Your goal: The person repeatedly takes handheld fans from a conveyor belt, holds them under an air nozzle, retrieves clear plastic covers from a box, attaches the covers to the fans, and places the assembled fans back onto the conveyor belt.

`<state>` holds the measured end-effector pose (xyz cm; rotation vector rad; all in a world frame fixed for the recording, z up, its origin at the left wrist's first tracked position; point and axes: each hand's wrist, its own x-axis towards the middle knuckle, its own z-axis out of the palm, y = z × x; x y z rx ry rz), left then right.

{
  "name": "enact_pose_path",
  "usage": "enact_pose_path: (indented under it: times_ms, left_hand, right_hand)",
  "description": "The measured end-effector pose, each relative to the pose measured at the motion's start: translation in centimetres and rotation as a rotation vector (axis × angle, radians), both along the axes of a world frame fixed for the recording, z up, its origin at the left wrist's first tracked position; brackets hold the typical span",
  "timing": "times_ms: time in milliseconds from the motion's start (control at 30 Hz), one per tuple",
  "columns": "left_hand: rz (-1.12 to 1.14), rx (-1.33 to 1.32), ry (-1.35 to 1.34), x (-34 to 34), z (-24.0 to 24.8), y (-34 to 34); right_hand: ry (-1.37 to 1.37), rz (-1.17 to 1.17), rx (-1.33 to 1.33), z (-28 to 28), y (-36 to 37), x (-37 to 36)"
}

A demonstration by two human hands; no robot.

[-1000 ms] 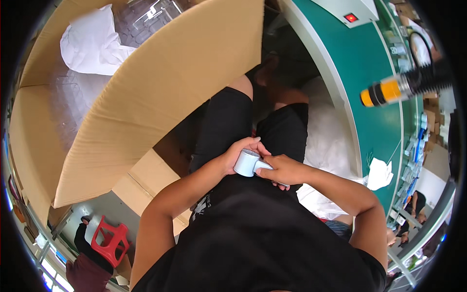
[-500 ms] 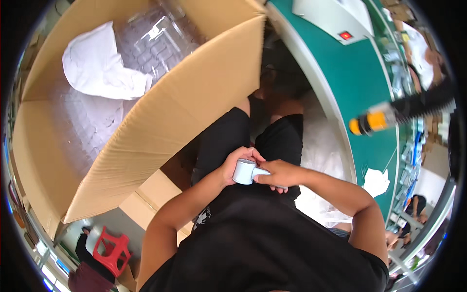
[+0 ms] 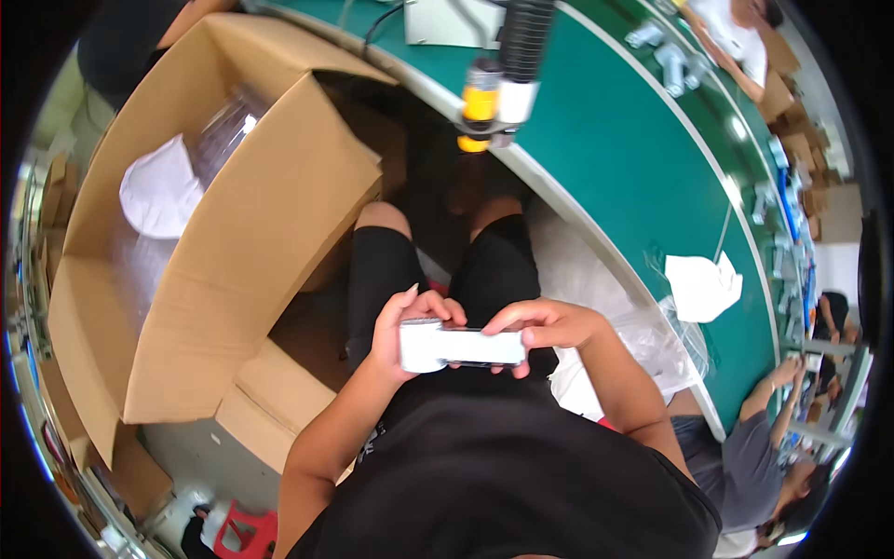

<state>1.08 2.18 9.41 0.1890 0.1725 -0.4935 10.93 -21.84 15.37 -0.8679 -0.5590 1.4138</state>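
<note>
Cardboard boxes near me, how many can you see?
2: a large open box on my left, and a smaller closed box below it beside my left arm. Brown stacks at the far right edge may be more.

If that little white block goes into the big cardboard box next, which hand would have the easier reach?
Probably the left hand. It grips the end of the white block nearest the open cardboard box, which stands on the person's left. The right hand holds the far end, toward the green table.

small white rectangular device (image 3: 461,346), lying flat and sideways, long edge level. left-hand fingers (image 3: 396,321) wrap its left end, right-hand fingers (image 3: 521,326) pinch the right end from above.
</note>
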Motion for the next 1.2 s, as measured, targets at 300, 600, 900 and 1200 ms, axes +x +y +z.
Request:
enact_pose_path:
  times_ms: [300,600,900,1200]
  left_hand:
    - [-0.027,0.047,0.039,-0.2,0.0,-1.7]
    - [0.068,0.438,0.024,-0.9,2.7,0.8]
    - [0.121,0.673,-0.361,0.8,7.9,5.4]
    - [0.276,0.731,-0.202,-1.0,12.4,7.7]
  right_hand:
    - [-0.147,-0.067,-0.001,1.5,-0.2,-1.7]
    - [-0.687,-0.488,-0.39,14.0,-9.2,3.0]
    - [-1.696,-1.24,-1.599,13.0,-23.6,26.3]
    - [-1.842,-1.259,-2.007,4.8,-27.0,33.5]
